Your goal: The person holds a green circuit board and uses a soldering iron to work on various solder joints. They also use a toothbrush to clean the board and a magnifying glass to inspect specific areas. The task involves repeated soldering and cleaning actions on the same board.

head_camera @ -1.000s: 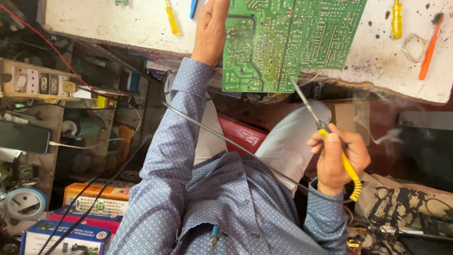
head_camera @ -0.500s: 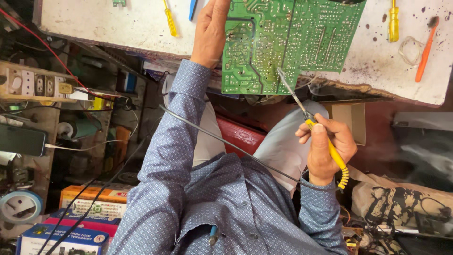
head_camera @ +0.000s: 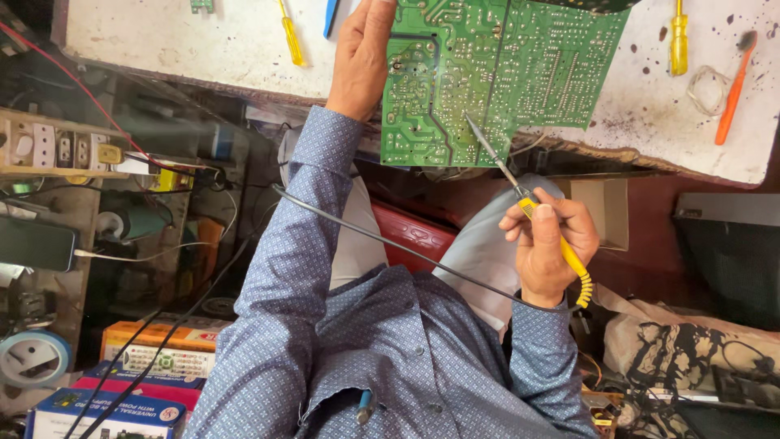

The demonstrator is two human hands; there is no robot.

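Note:
A green circuit board (head_camera: 496, 73) lies solder side up on the white workbench (head_camera: 203, 41), overhanging its near edge. My left hand (head_camera: 361, 57) grips the board's left edge. My right hand (head_camera: 546, 244) holds a yellow-handled soldering iron (head_camera: 520, 195), and its metal tip rests on the board's lower middle. The iron's black cord (head_camera: 390, 244) runs across my blue patterned shirt.
Yellow screwdrivers (head_camera: 290, 36) (head_camera: 678, 41), a blue tool (head_camera: 331, 16), an orange brush (head_camera: 731, 89) and a solder coil (head_camera: 707, 85) lie on the bench. To the left stand a socket strip (head_camera: 57, 146), a phone (head_camera: 36, 244), a tape roll (head_camera: 32, 358) and boxes (head_camera: 154, 349).
My right hand has moved up and left, bringing the soldering iron's tip from below the board's edge onto the board. The left hand has stayed on the board.

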